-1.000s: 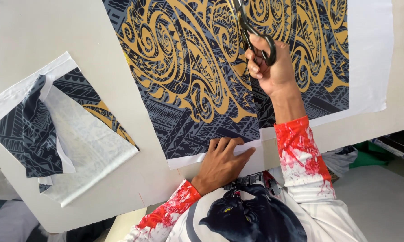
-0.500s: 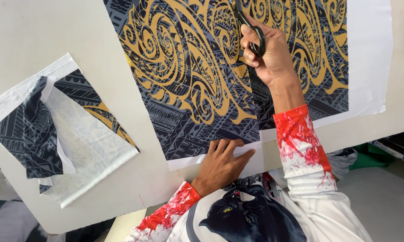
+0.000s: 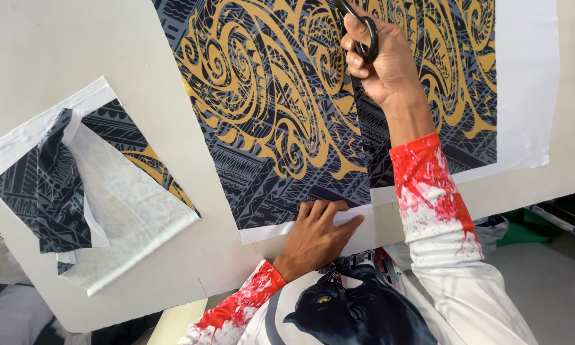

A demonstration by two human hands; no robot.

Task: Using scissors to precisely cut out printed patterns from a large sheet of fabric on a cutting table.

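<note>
A large sheet of fabric (image 3: 268,115), grey-blue with gold swirling patterns and a white border, lies flat on a pale table (image 3: 76,51). My right hand (image 3: 383,64) grips black-handled scissors (image 3: 363,29) far up the sheet, along a straight cut that runs from the near edge. The blades are out of frame at the top. My left hand (image 3: 316,236) lies flat, fingers spread, on the fabric's near white edge, just left of the cut. Both sleeves are white with red splashes.
A folded pile of cut fabric pieces (image 3: 76,191), same pattern with white backing, lies at the left of the table. The table's near edge (image 3: 172,303) runs diagonally below it. Green items (image 3: 523,227) sit beneath the table at right.
My right hand with the scissors has moved farther up the fabric along the cut. The left hand stays pressed on the near edge.
</note>
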